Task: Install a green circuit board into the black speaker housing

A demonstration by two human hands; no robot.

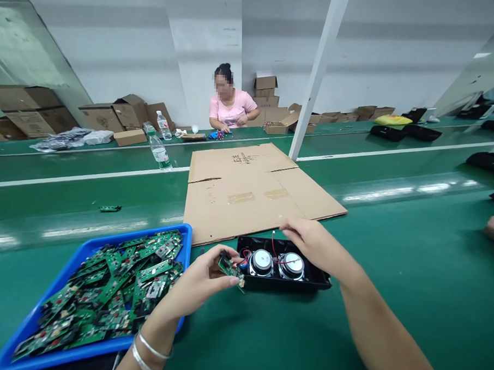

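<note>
My left hand (204,276) is closed on a small green circuit board (232,269), holding it tilted at the left end of a black speaker housing (283,285). Inside this open housing sit two round silver speakers, the left speaker (261,262) and the right speaker (291,265), with thin red wires around them. One red wire (273,245) stands up between them, with a small white plug at its tip. Just right of that plug is my right hand (314,242), over the housing's far edge, fingers bent together. Whatever they pinch, if anything, is hidden.
A blue tray (187,242) heaped with green circuit boards stands at the left. Beyond the housing lies a flattened cardboard sheet (246,207). Water bottles (159,151), a loose board (110,208) and a white post (317,73) are farther off. A person in pink sits opposite.
</note>
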